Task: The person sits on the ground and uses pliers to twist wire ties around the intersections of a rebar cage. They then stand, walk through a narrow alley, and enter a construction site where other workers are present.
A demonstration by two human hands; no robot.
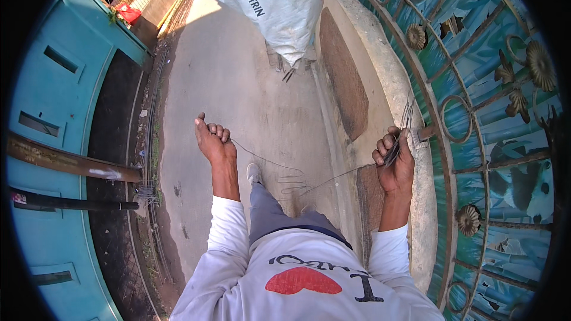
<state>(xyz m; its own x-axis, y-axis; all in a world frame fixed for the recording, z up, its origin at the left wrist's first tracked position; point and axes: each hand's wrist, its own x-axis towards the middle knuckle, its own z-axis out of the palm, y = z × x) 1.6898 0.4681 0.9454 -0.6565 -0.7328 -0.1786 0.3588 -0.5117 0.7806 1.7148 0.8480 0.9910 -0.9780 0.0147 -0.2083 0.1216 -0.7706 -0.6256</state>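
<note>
Blue-painted metal wall (59,101) filled the far left of the scene, with a rusty bar (71,163) and a dark pipe (71,204) jutting from it toward a strip of dark ground. Right of that ran a bundle of long thin rods (151,142) lying along the edge of the grey concrete path (238,83). The left hand (213,140) was raised over the path, fingers curled shut around one end of a thin wire (279,169). That wire sagged from the left hand down across the path, looped in front of the person's grey shoe (254,173), and rose again to the right. At the far end of the path a large white sack (279,0) leaned against the low concrete ledge (380,65). The right hand (394,160) was closed in a fist near the ledge, gripping the other end of the wire along with a small bunch of short wire strands (406,116) that stuck up above the knuckles. Farthest right stood an ornate metal gate (476,101) of curved bars with flower-shaped rosettes, backed by blue patterned panels.
</note>
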